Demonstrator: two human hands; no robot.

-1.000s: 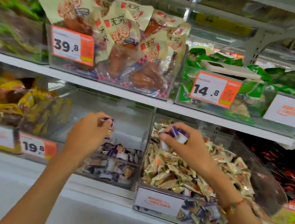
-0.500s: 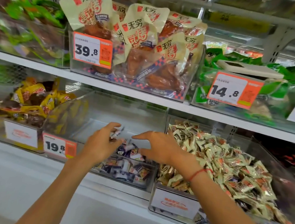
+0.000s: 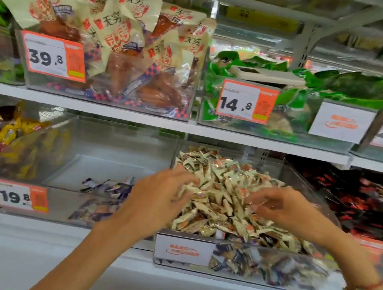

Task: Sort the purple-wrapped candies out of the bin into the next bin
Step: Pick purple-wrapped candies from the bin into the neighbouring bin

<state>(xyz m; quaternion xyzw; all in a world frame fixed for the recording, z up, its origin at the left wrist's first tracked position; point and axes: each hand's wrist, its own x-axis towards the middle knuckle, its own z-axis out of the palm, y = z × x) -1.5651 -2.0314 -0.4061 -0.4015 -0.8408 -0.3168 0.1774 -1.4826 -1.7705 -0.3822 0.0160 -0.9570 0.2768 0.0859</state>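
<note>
Left hand (image 3: pixel 154 203): seen from the back, held over the left edge of the right bin's heap; fingers are spread and blurred, tips touching the cream wrappers; nothing is seen held.
Right hand (image 3: pixel 281 207): placed over the middle-right of the same heap, fingers loosely spread and blurred; whether a candy is pinched cannot be told.
Right bin (image 3: pixel 237 277): a clear bin, heaped with cream candies (image 3: pixel 224 185); too many to be counted.
Purple candies (image 3: pixel 108 186): a small pile is seen in the left bin, just left of the left hand and apart from it; the pile is blurred, so no count can be given.
More purple: purple-and-white wrappers (image 3: pixel 274 267) are visible through the right bin's front wall, under the cream heap, below and between the two hands.
Left bin (image 3: pixel 118 140): clear, mostly bare floor, the purple pile lying at its front right.
Hands: two are shown, both over the right bin, well apart from each other.
Bins on lower shelf: four are partly seen, holding yellow packs, purple candies, cream candies, red-black packs.
Price tags: "19.8" (image 3: pixel 20 197) is fixed to the left bin; "39.8" (image 3: pixel 54 57) and "14.8" (image 3: pixel 246 102) are fixed to upper bins.
Bracelet (image 3: pixel 366 286): a red cord is worn on the right wrist.
</note>
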